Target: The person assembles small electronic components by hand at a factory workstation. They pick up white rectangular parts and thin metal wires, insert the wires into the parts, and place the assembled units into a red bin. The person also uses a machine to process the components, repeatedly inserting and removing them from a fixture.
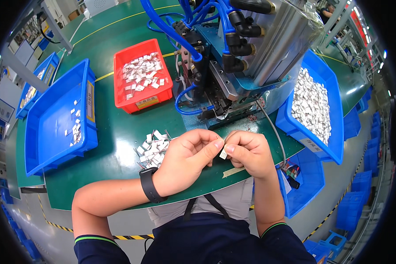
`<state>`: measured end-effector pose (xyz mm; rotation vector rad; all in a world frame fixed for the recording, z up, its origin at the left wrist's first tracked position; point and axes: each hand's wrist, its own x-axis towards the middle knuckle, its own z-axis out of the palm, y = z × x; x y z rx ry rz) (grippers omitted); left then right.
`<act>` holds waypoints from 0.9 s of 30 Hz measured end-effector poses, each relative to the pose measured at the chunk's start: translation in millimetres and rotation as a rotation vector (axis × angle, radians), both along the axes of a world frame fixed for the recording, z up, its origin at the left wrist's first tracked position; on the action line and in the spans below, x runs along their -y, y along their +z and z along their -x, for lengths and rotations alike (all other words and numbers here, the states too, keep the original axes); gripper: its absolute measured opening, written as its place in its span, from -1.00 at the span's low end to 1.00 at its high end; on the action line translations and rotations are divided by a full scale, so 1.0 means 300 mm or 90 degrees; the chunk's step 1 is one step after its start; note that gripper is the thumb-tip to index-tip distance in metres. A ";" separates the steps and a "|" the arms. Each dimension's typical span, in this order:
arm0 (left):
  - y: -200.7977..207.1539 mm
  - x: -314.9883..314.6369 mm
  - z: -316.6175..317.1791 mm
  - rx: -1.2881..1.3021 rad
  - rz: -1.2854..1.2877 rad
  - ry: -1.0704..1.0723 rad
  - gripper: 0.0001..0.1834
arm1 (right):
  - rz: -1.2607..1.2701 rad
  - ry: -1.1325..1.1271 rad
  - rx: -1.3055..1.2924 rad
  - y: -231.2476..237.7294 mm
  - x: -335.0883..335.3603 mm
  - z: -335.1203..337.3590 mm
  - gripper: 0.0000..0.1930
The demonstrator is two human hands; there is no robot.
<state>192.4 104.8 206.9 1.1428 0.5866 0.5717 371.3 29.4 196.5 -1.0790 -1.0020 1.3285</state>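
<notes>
Just above the table's near edge, my two hands meet over a small white block-shaped part (223,154) that looks like a connector housing. My right hand (251,152) is closed, its thumb and forefinger pinching at the part. The thumb and fingers of my left hand (189,154) press together at the part's upper end; what exactly they grip there, perhaps thin leads, is too small to tell. Beside my left hand lies a loose pile of similar white parts (152,149) with thin leads. A machine (220,81) with blue air hoses stands right beyond my fingers.
A red bin (126,107) of white parts stands behind the pile. At the left, a blue bin (50,136) holds several parts; a blue bin (295,134) at the right is heaped full. A grey cable (275,125) and tape strip (233,172) lie near my right hand.
</notes>
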 end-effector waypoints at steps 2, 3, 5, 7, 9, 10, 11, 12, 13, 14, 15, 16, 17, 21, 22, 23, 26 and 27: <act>0.002 0.000 0.002 -0.001 0.004 0.004 -0.82 | 0.001 0.002 0.001 -0.004 -0.001 0.001 -0.85; 0.002 0.001 0.002 0.002 0.006 0.006 -0.82 | 0.002 0.003 0.002 -0.005 -0.001 0.002 -0.85; 0.001 0.003 0.004 0.012 0.014 0.013 -0.82 | 0.004 0.008 -0.005 -0.005 -0.003 0.006 -0.85; -0.002 0.006 0.005 0.027 0.026 0.021 -0.83 | 0.008 0.014 -0.011 -0.003 -0.002 0.008 -0.85; 0.002 0.006 0.000 0.027 0.019 0.014 -0.83 | 0.010 0.017 -0.015 0.000 0.004 0.007 -0.85; 0.007 0.007 -0.006 0.027 0.014 0.007 -0.83 | 0.020 0.025 -0.010 -0.003 0.009 0.005 -0.86; 0.009 0.014 -0.003 -0.007 0.010 0.007 -0.83 | 0.028 0.031 -0.006 -0.011 0.017 0.005 -0.86; 0.018 0.016 0.000 -0.037 -0.002 -0.002 -0.83 | 0.029 0.028 0.003 -0.007 0.021 -0.005 -0.86; 0.033 0.009 -0.008 -0.058 -0.025 -0.022 -0.83 | -0.014 0.046 -0.030 0.013 0.016 0.000 -0.88; 0.019 0.015 -0.006 -0.049 -0.046 -0.003 -0.83 | -0.007 0.068 -0.032 -0.001 0.012 -0.009 -0.88; 0.020 0.005 0.000 -0.061 -0.065 -0.015 -0.84 | -0.022 0.069 0.004 -0.002 0.005 -0.015 -0.88; 0.012 0.001 0.001 -0.047 -0.062 -0.014 -0.85 | -0.048 0.071 0.025 -0.001 -0.007 -0.019 -0.86; 0.009 0.008 -0.004 -0.023 -0.048 -0.001 -0.87 | 0.005 0.084 -0.031 -0.005 -0.006 -0.025 -0.84; 0.017 0.018 0.008 0.008 -0.141 -0.004 -0.88 | 0.087 0.109 -0.226 0.034 -0.003 -0.012 -0.86; 0.027 0.015 0.011 0.001 -0.215 -0.007 -0.87 | 0.121 0.114 -0.258 0.053 0.003 -0.016 -0.87; 0.039 0.012 0.008 -0.006 -0.288 -0.007 -0.86 | 0.154 0.122 -0.289 0.067 0.006 -0.021 -0.89; 0.058 0.041 -0.008 0.023 -0.466 0.049 -0.78 | 0.166 0.116 -0.290 0.075 0.022 -0.023 -0.86; 0.094 0.018 0.009 -0.087 -0.710 0.016 -0.75 | 0.166 0.117 -0.281 0.079 0.027 -0.025 -0.86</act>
